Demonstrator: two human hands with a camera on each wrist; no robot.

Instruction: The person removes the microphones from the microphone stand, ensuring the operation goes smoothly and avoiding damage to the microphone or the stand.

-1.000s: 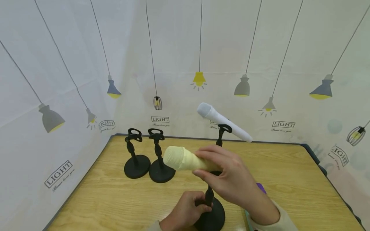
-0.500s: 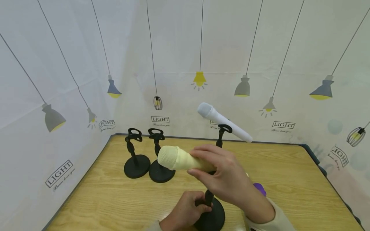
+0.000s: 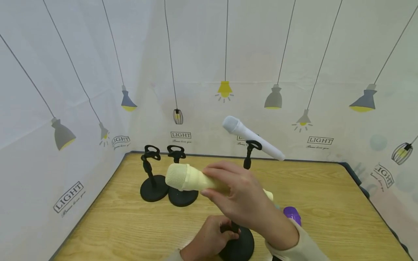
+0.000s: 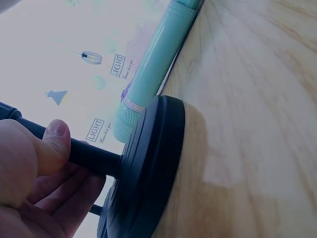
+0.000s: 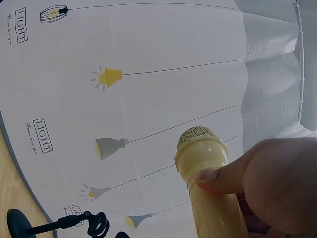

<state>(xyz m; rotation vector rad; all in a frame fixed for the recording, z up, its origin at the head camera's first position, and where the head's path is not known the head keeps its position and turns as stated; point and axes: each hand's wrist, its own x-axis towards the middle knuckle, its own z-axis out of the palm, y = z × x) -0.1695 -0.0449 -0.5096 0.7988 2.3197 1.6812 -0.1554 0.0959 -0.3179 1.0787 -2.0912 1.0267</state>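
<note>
My right hand (image 3: 246, 201) grips a pale yellow microphone (image 3: 192, 178) by its body, its mesh head pointing left. The microphone's tail shows beyond the hand. In the right wrist view the thumb lies along the yellow body just below the head. Lower down, my left hand (image 3: 209, 233) holds the stem of a black microphone stand (image 3: 240, 248). Thumb and fingers curl round that stem (image 4: 94, 157) in the left wrist view, above the round base. The top of this stand is hidden behind my right hand, so I cannot tell how the yellow microphone meets it.
Two black microphone stands (image 3: 154, 188) stand at the back left. Behind my right hand, a white microphone (image 3: 258, 139) sits tilted on another stand (image 3: 249, 156). A purple microphone (image 3: 292, 214) lies right of my forearm. A teal microphone (image 4: 153, 64) lies near the held base.
My right hand and the yellow microphone have moved steadily left. More of the purple microphone and the yellow tail has come into sight. The left hand keeps its place on the stem.
</note>
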